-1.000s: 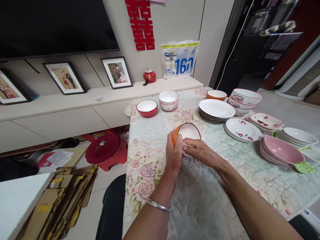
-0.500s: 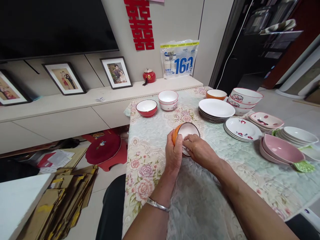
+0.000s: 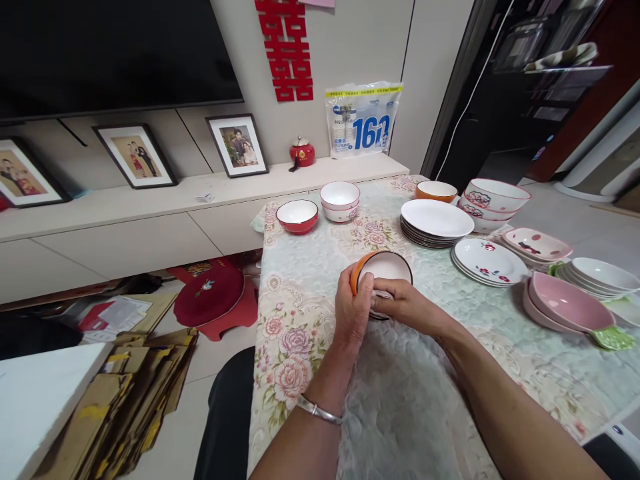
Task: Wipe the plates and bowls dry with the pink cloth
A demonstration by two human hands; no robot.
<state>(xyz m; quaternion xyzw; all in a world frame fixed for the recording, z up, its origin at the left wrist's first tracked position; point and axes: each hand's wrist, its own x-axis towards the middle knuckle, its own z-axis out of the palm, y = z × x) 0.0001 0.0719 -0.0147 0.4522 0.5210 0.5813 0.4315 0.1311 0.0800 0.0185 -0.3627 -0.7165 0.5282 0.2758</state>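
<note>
An orange bowl point(image 3: 390, 265) with a white inside and a dark rim is tilted above the near part of the table, its opening turned up and toward me. My left hand point(image 3: 353, 308) is closed around its left side, thumb over the rim. Against the near side of the bowl, my right hand point(image 3: 411, 308) pinches a pale, folded cloth point(image 3: 382, 295) at the rim. The fingers partly hide the cloth and the bowl's near edge. Beyond stand a red bowl point(image 3: 297, 220) and two stacked white bowls point(image 3: 341, 200) with pink rims.
At the right are a plate stack point(image 3: 437, 217), flowered plates point(image 3: 489, 261), large bowls point(image 3: 493, 197), another orange bowl point(image 3: 436, 191), pink leaf-handled bowls point(image 3: 570, 303) and small white dishes point(image 3: 603, 273). A red stool point(image 3: 215, 300) and flattened cardboard point(image 3: 125, 400) lie left of the table point(image 3: 295, 300).
The orange bowl has shifted slightly right and its opening faces me more. My right hand has moved a little to the right, and the cloth in its fingers shows more clearly.
</note>
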